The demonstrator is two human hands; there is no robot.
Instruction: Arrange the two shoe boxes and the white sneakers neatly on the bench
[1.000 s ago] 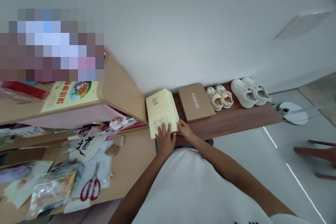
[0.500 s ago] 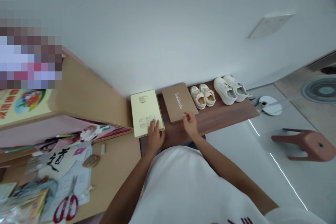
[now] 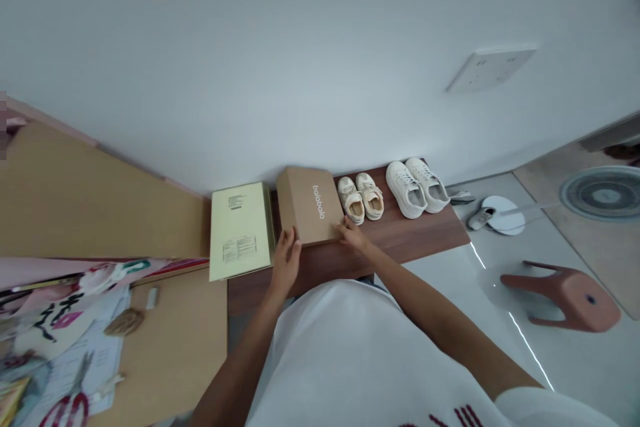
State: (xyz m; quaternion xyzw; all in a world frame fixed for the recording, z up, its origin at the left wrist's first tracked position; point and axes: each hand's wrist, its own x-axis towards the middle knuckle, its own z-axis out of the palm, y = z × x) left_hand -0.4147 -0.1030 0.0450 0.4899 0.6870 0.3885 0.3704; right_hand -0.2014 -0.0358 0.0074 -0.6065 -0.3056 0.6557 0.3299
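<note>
A brown shoebox (image 3: 303,207) marked "balabala" lies on a dark wooden bench (image 3: 390,237) against the wall. My left hand (image 3: 287,260) has its fingers on the front left corner of this box. At the front right corner, my right hand (image 3: 353,235) grips it with bent fingers. Close by on the left is a pale yellow box (image 3: 240,223) with printed labels, untouched by either hand. Right of the brown box stand small cream shoes (image 3: 361,199), and beyond them larger white sneakers (image 3: 417,188).
At left, a cardboard-covered desk (image 3: 175,333) carries red-handled scissors (image 3: 75,393), papers and a twine bundle (image 3: 124,322). A pink stool (image 3: 575,297) and a fan (image 3: 607,193) stand on the right. A wall socket (image 3: 493,69) is above the bench.
My left hand has moved off the yellow box to the brown shoebox's left corner. My right hand has closed on its right corner. The box's left side now shows. The view has shifted right.
</note>
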